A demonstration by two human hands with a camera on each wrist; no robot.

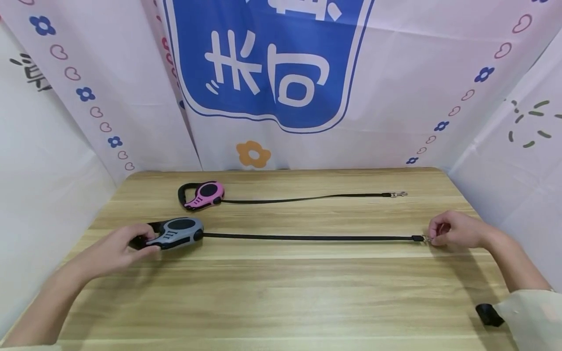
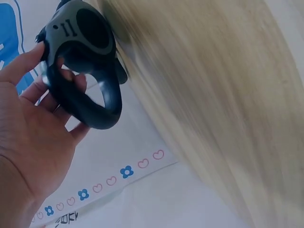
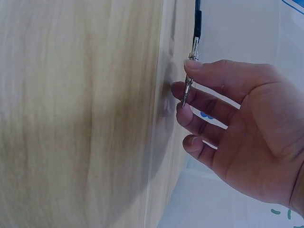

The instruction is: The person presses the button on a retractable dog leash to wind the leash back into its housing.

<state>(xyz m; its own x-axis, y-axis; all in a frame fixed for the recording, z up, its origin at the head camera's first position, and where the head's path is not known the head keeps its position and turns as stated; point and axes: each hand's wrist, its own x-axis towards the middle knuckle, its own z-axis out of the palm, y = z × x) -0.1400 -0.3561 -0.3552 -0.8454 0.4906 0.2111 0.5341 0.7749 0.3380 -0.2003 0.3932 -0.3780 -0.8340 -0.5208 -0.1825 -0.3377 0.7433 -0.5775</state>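
A grey-and-black retractable dog leash (image 1: 181,231) is at the left of the head view. My left hand (image 1: 115,248) grips its black loop handle, fingers curled round the grip in the left wrist view, where the leash casing (image 2: 78,28) points away from the palm. From the casing a black strap (image 1: 307,237) runs straight across to the right. At its end is a silver snap hook (image 3: 189,83), pinched between the thumb and fingers of my right hand (image 1: 463,230). Behind lies a pink-and-black retractable leash (image 1: 205,194), its strap also drawn out, touched by neither hand.
The pink leash's metal snap hook (image 1: 398,194) lies at the back right of the wooden table (image 1: 272,302). White printed cloth (image 1: 373,141) hangs behind and at both sides. A black object (image 1: 489,315) sits by the right sleeve (image 1: 529,317).
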